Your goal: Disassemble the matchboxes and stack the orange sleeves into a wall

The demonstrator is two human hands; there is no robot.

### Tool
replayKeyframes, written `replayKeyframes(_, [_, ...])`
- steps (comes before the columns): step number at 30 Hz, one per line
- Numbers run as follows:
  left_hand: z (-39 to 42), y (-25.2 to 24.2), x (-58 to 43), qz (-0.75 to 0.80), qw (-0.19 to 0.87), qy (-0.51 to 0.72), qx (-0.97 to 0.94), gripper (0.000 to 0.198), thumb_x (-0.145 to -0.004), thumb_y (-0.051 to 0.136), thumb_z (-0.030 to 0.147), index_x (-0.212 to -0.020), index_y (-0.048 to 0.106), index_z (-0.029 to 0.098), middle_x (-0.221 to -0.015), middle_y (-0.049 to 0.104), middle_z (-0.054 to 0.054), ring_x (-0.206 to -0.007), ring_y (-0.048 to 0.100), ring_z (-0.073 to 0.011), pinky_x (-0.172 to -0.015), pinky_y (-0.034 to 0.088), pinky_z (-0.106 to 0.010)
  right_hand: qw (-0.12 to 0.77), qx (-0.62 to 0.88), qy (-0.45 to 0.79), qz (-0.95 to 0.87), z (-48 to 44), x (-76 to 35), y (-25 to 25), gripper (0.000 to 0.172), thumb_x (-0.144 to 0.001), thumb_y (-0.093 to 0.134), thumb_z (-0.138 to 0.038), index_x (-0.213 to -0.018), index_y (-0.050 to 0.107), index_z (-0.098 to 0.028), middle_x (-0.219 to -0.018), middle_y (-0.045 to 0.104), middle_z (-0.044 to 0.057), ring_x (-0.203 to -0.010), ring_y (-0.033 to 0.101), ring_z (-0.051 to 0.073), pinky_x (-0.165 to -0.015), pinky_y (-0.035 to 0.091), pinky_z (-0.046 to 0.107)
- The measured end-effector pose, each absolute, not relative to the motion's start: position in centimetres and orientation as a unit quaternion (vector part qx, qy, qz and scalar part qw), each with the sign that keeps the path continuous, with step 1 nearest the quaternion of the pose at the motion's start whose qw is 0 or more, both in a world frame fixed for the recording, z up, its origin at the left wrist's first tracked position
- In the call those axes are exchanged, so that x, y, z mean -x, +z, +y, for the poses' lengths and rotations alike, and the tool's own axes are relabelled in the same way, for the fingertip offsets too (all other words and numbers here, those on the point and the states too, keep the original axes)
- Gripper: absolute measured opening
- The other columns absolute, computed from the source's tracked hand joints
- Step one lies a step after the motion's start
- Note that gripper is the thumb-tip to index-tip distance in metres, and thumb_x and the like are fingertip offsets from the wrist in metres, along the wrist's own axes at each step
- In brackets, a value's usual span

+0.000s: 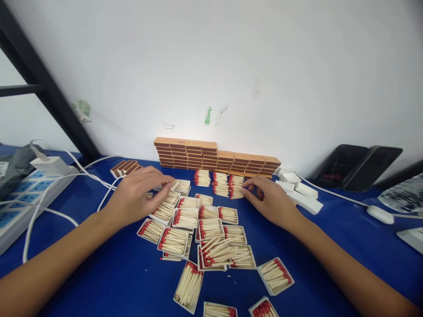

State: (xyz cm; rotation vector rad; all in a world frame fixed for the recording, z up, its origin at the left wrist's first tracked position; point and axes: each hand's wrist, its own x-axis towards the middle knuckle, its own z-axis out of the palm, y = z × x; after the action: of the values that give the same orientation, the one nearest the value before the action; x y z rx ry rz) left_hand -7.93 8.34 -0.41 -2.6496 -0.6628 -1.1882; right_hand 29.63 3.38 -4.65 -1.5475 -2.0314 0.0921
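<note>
My left hand (140, 193) hovers over the left side of the filled trays, its thumb and forefinger near a matchbox tray (181, 187); its fingers are apart. My right hand (269, 198) touches the right edge of a loose match pile (235, 186) with thumb and fingertips curled; whether it pinches a match is too small to tell. Two more match piles (220, 184) (202, 177) lie to the left of that one. Many open trays full of red-tipped matches (185, 218) spread across the middle, some stacked on others. One tray (276, 276) lies apart at the lower right.
Closed matchboxes (243, 162) are stacked in a row against the wall. A few more boxes (125, 168) lie at left, near white cables and a power strip (24, 198). White blocks (304, 196), two dark phones (372, 167) and a clear plastic bag (403, 193) are at right.
</note>
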Motion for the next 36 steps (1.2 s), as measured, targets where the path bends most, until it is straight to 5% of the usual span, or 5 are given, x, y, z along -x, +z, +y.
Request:
replayKeyframes(18, [8.3,-0.4,7.7,-0.212,0.084,-0.403,0.886,0.016,-0.096,0.065,0.015,-0.104,0.077,0.021,-0.089,0.08,-0.004,-0.079,0.074,-0.0197,-0.072,0.06,-0.034,0.305,0.542,0.078,-0.779,4.6,-30.1,-5.6,0.016,-0.106,0.048,-0.032,-0.098,0.06,-0.024,-0.098,0.063,0.008,-0.086,0.062,0.023,-0.077,0.051,0.038])
replayKeyframes(26, [8.3,-0.4,7.8,-0.206,0.09,-0.402,0.888,0.018,-0.095,0.067,0.012,-0.108,0.075,0.02,-0.093,0.08,-0.004,-0.082,0.074,-0.0196,-0.074,0.06,-0.035,0.256,0.528,0.066,-0.807,2.6,-29.8,-3.2,0.021,-0.099,0.067,-0.042,-0.111,0.065,-0.025,-0.098,0.061,0.005,-0.072,0.056,0.019,-0.071,0.051,0.036])
replayKeyframes(36, [8.5,-0.5,8.0,-0.207,0.088,-0.397,0.89,0.019,-0.094,0.067,0.012,-0.108,0.075,0.02,-0.093,0.08,-0.004,-0.082,0.073,-0.0195,-0.075,0.059,-0.034,0.277,0.538,0.042,-0.795,2.6,-28.3,-4.2,0.008,-0.102,0.06,-0.029,-0.1,0.066,-0.024,-0.096,0.062,0.005,-0.075,0.06,0.019,-0.07,0.049,0.036])
